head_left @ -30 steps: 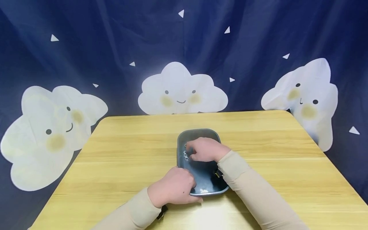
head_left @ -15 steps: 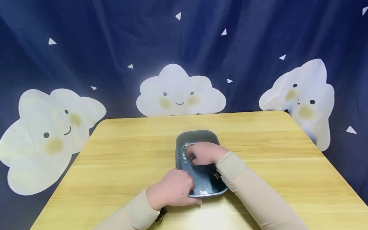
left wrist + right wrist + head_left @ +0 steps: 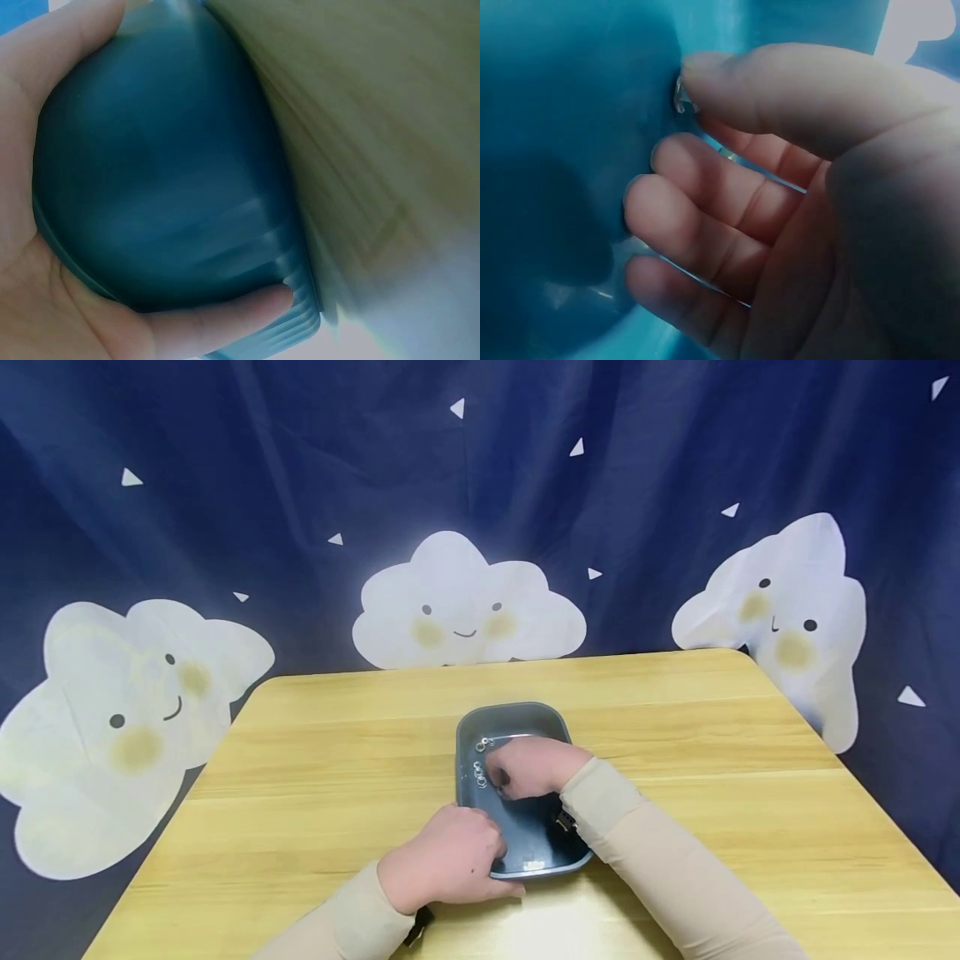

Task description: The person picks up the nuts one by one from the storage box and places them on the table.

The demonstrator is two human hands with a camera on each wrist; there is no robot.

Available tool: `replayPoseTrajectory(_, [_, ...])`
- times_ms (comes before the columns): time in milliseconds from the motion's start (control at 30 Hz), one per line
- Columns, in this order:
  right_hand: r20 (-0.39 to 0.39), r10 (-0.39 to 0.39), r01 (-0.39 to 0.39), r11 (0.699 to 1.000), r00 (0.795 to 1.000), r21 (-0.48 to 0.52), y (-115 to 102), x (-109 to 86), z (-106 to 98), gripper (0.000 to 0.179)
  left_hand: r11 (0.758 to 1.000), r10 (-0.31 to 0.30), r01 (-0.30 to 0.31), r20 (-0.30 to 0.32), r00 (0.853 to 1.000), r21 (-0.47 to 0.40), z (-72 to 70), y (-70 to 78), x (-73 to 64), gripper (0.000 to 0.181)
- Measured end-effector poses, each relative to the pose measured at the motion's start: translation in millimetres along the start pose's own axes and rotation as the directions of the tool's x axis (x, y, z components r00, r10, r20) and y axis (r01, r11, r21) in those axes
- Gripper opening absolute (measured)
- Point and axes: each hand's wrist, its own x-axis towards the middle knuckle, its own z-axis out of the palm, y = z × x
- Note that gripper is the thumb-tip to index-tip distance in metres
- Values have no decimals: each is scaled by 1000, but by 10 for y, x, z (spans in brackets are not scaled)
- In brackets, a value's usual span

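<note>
A dark blue-grey rectangular tray [image 3: 525, 852] with raised walls lies on the table in the head view. My left hand [image 3: 450, 856] grips its near left corner; the left wrist view shows thumb and fingers [image 3: 225, 322] spread round the tray's outer wall [image 3: 165, 172]. Inside the tray my right hand [image 3: 528, 766] reaches down with bent fingers. In the right wrist view its thumb and forefinger pinch a small shiny silvery ring-like piece [image 3: 681, 97], mostly covered by the thumb. Several small silvery rings [image 3: 478, 774] lie along the tray's left side, left of the right hand's fingertips.
The pale wooden table [image 3: 315, 760] extends round the tray on all sides. Behind it hangs a dark blue curtain [image 3: 405, 460] printed with white clouds. Both forearms, in beige sleeves [image 3: 667, 868], come in from the near edge.
My right hand has shifted slightly nearer within the tray and its fingers have drawn together, uncovering rings at the far left. The left hand keeps its grip. The head view has shifted a little.
</note>
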Motion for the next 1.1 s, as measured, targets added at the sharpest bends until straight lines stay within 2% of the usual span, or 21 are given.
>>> replayPoseTrajectory(667, [47,0,0,1000,999,-14,40,-3,42,18,1000,15,-15,-17,1000,1,-10,-3,13,57])
replayPoseTrajectory(900, [31,-27,28,999,999,-26,30,-4,18,19,1000,17,-17,-15,1000,1,-9,-14,10,56])
replayPoseTrajectory(1100, [31,-50,50,999,998,1,44,-24,15,18,1000,14,-14,-9,1000,-2,-25,-11,3,56])
